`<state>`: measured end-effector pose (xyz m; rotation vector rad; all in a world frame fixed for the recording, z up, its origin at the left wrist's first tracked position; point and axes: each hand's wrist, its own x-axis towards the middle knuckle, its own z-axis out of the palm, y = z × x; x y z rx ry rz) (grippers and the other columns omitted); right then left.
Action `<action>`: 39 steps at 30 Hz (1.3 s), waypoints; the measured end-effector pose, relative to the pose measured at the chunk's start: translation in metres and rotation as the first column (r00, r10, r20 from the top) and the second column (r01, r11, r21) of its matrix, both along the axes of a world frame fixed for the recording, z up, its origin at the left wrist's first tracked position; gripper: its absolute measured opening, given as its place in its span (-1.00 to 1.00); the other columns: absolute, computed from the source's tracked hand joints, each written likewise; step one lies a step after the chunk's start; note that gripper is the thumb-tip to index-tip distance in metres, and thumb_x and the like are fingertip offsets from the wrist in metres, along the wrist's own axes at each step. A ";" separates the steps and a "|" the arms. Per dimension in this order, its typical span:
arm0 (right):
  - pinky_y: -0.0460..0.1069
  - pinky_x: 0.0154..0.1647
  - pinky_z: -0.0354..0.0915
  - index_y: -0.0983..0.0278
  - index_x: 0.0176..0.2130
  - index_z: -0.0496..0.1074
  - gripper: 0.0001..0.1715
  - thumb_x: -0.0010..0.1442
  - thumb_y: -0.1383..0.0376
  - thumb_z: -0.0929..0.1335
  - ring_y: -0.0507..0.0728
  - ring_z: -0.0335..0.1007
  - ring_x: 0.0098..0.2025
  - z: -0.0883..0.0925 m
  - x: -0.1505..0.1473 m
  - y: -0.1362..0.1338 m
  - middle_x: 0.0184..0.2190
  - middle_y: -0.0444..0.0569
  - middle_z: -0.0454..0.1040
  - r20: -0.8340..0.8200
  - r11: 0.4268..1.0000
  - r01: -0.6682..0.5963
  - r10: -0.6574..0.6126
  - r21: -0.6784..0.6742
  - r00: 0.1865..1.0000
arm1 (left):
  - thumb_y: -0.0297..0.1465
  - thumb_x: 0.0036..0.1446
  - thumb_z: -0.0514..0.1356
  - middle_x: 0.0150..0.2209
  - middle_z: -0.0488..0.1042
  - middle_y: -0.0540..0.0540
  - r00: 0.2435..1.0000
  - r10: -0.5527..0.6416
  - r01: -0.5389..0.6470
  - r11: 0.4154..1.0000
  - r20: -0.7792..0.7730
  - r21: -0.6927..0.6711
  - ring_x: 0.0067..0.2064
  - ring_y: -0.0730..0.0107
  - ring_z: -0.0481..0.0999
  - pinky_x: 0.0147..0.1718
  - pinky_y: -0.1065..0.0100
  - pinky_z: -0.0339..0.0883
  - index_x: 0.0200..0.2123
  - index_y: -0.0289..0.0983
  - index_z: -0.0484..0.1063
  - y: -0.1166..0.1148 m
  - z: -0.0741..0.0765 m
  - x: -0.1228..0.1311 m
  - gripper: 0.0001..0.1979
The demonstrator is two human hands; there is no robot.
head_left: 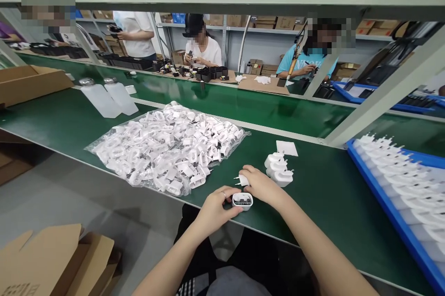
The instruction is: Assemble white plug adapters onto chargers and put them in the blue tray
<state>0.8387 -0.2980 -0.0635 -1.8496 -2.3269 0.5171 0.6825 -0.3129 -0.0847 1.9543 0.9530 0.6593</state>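
Near the bench's front edge, my left hand [216, 209] is closed around an oval white plastic housing [242, 200], whose open top shows dark parts inside. Just behind it, my right hand [260, 185] grips a small white plug piece [244, 180] with thin prongs pointing left. The piece is apart from the housing. To the right of my right hand stand several white plug pieces [279, 169] in a short row. A clear plastic bag [167, 148] heaped with white housings lies to the left of my hands.
A blue tray [385, 222] filled with rows of white plug pieces is at the right. A small white square [287, 148] lies behind the row. Two white bottles [104, 97] and a cardboard box [33, 84] are at the left. Co-workers sit beyond the green divider [222, 101].
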 end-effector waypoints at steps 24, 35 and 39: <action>0.06 -0.11 0.11 0.18 -0.28 0.15 -0.81 0.00 0.30 0.21 0.09 0.15 -0.07 -0.027 -0.012 -0.062 -0.15 -0.03 0.30 -0.736 0.956 0.283 -0.140 0.072 0.662 | -0.37 -0.15 0.11 -0.29 0.37 0.01 0.993 0.096 -0.100 0.993 0.067 0.066 -0.32 0.49 0.30 -0.41 0.47 0.22 -0.24 -0.20 0.27 0.000 -0.006 0.005 -0.70; 0.16 -0.06 -0.01 0.18 -0.21 0.27 -0.70 0.00 0.21 0.19 0.13 0.23 -0.16 -0.008 -0.005 -0.060 -0.21 -0.06 0.37 -0.354 0.962 0.231 -0.167 0.146 0.920 | -0.31 -0.11 0.08 -0.23 0.36 -0.01 0.994 0.091 -0.097 0.986 0.055 0.138 -0.26 0.46 0.32 -0.33 0.42 0.24 -0.19 -0.20 0.24 -0.002 -0.012 0.005 -0.67; 0.18 -0.05 -0.07 0.16 -0.20 0.27 -0.68 0.02 0.17 0.18 0.14 0.23 -0.16 0.000 -0.003 -0.061 -0.20 -0.07 0.37 -0.272 0.976 0.206 -0.179 0.076 0.946 | -0.32 -0.08 0.08 -0.24 0.38 0.01 0.996 0.057 -0.070 0.976 0.071 0.207 -0.21 0.45 0.31 -0.26 0.41 0.22 -0.20 -0.18 0.27 -0.003 -0.012 0.004 -0.70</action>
